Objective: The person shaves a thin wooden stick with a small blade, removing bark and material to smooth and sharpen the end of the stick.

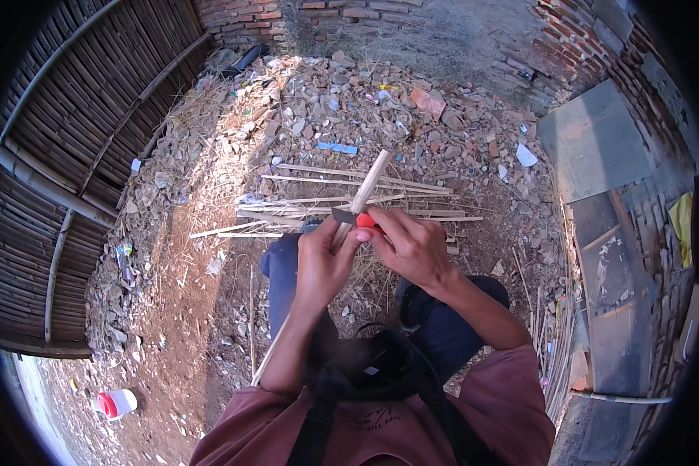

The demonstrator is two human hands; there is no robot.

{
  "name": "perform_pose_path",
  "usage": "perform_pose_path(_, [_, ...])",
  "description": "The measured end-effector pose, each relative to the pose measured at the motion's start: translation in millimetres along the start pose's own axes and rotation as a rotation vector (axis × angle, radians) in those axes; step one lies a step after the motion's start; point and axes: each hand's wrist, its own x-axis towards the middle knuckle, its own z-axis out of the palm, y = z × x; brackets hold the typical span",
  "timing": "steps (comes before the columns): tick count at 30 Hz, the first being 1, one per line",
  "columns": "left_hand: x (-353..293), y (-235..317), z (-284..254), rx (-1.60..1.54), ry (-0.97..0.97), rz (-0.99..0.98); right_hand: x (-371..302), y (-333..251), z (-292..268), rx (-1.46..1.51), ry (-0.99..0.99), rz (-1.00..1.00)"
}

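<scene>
My left hand [321,260] is closed around the lower part of a pale bamboo strip [371,180], which slants up and away to the right. In my right hand [413,250] is a knife [369,223] with a red handle. Its short dark blade lies across the strip, just above my left fingers. The two hands are close together, their thumbs nearly meeting over the strip. Beyond them, several thin split bamboo sticks [318,179] lie roughly crosswise on the ground. My fingers hide part of the handle and the strip's lower end.
Broken brick and stone rubble [342,101] covers the ground up to a brick wall [412,31]. A bamboo-slat wall [46,101] stands left, grey boards [598,140] lean at right. A white container with a red part [116,404] sits lower left. More thin sticks [553,357] lie lower right.
</scene>
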Motion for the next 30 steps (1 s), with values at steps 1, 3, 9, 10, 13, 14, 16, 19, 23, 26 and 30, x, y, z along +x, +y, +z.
perform_pose_path(1, [0.6,-0.1,1.5,-0.008,0.002,-0.001,-0.9,1.4,1.3,-0.008,0.01,-0.012])
perform_pose_path(3, [0.1,4.2,1.8,0.005,0.011,-0.005,-4.1,4.0,4.4,-0.008,0.009,-0.011])
perform_pose_path(9, [-2.0,-0.8,-6.9,-0.073,0.016,-0.143,10.0,-5.1,-10.5,0.113,0.109,0.063])
perform_pose_path(10, [-1.8,-1.3,-9.5,-0.123,-0.02,-0.12,11.9,-7.4,-14.2,0.115,0.105,0.066])
perform_pose_path(13, [1.1,0.0,-17.2,-0.174,-0.097,-0.041,16.1,1.9,-15.2,0.214,0.081,0.128])
perform_pose_path(14, [0.6,-0.5,-21.9,-0.171,-0.098,-0.038,15.0,7.0,-12.7,0.215,0.084,0.127])
perform_pose_path(16, [-1.7,-3.4,-29.1,-0.218,-0.202,-0.12,10.9,16.2,-4.7,0.201,0.103,0.055])
perform_pose_path(19, [-1.3,-3.0,-22.5,-0.323,-0.187,-0.111,4.8,12.8,-4.4,0.183,0.029,-0.028])
perform_pose_path(23, [-0.8,0.0,-19.6,-0.316,-0.226,-0.133,-0.2,10.9,3.1,0.178,-0.025,-0.059])
perform_pose_path(26, [-0.3,5.0,-19.7,-0.283,-0.208,-0.119,5.1,10.0,2.4,0.196,-0.015,-0.069])
perform_pose_path(30, [-0.5,5.2,-20.1,-0.293,-0.203,-0.105,4.2,9.6,1.0,0.188,-0.025,-0.051])
